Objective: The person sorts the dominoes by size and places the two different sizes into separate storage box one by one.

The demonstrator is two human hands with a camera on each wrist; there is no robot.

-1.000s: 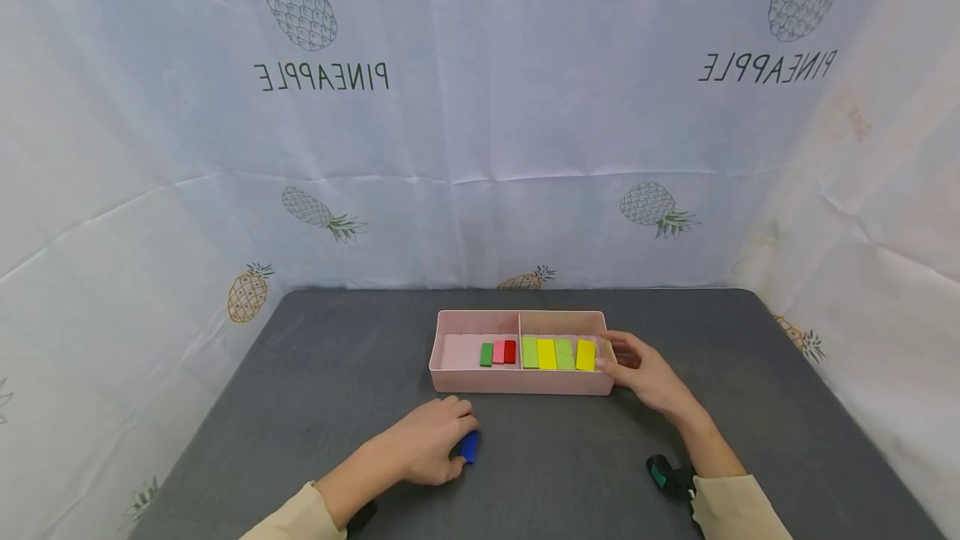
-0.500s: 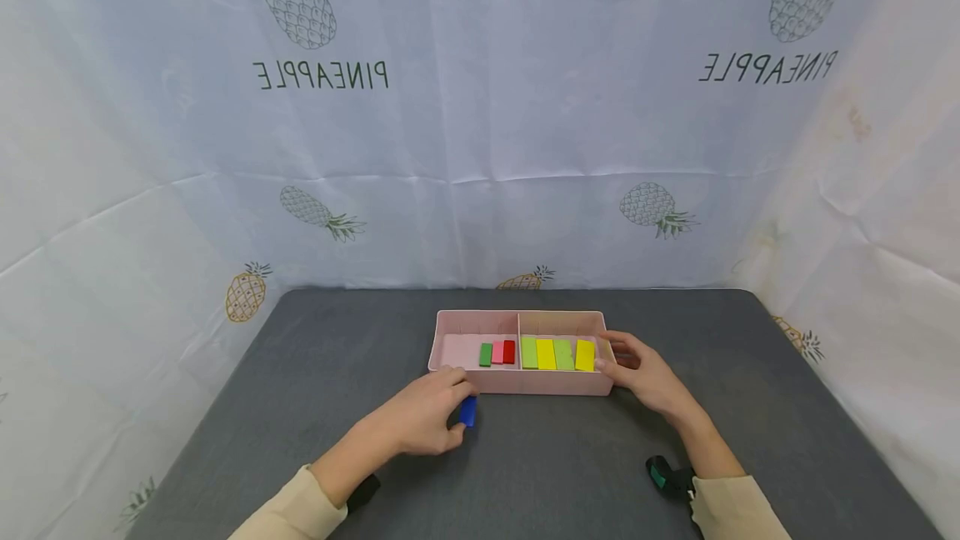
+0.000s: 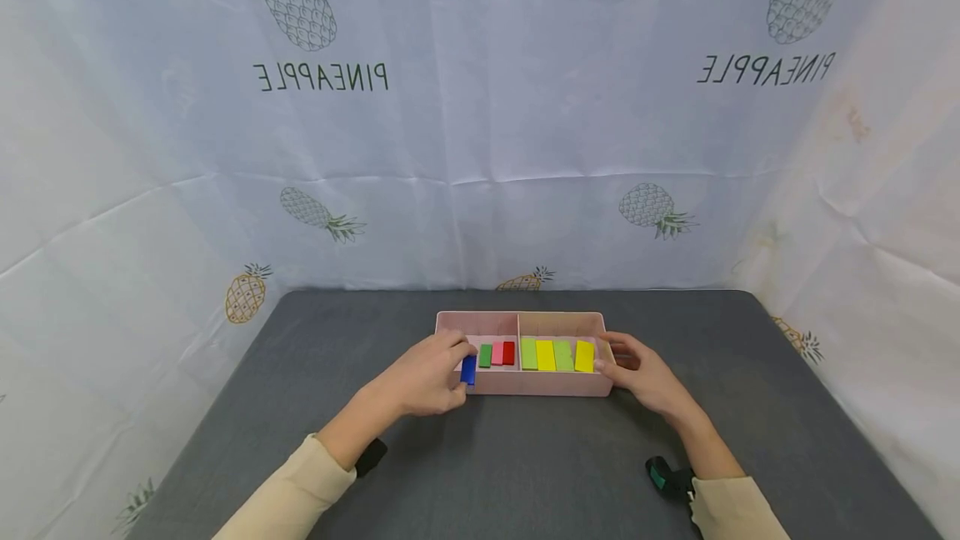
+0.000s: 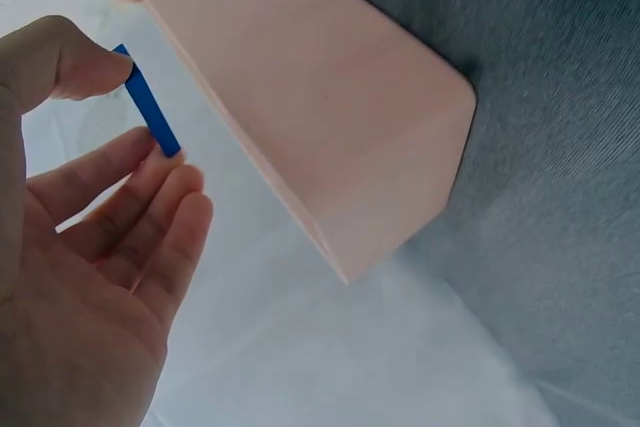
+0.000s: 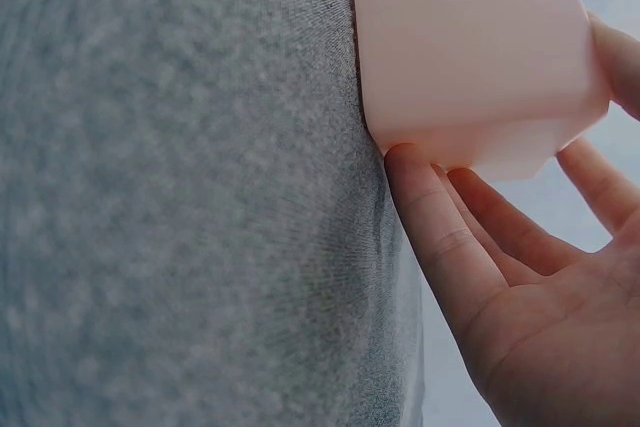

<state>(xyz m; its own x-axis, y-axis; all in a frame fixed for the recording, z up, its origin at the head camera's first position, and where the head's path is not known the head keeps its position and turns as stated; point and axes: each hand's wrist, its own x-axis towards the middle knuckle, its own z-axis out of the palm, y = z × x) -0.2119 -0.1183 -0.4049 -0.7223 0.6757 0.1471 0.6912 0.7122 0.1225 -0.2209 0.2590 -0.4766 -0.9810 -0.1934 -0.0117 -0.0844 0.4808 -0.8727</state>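
Two hands worked at a smooth, matte pink plastic tray (image 3: 525, 386), a long rectangular box with rounded corners and a thin divider splitting it into two compartments, set low in the centre of the head view on a dark grey table (image 3: 300, 373) with a fine woven, felt-like grain. The left hand (image 3: 427, 373) pinched a small, flat blue block (image 3: 468, 370) between thumb and forefinger, the other fingers loosely extended beneath; the block stood on edge at the tray's near wall, over the left compartment. Inside that compartment lay small glossy blocks, dark green (image 3: 485, 355), pink (image 3: 497, 352) and red (image 3: 509, 352), side by side. The right compartment held longer slabs, light green and yellow alternating (image 3: 556, 354). The right hand (image 3: 645, 377) rested against the tray's right end, its fingers nearly straight and spread along the wall, gripping nothing.

Half a second earlier the left hand and block had been lower in the frame, in front of the tray; a second earlier, lower still on the table. The right hand had stayed put. Creased white pineapple-print cloth (image 3: 480, 107) filled the upper frame.
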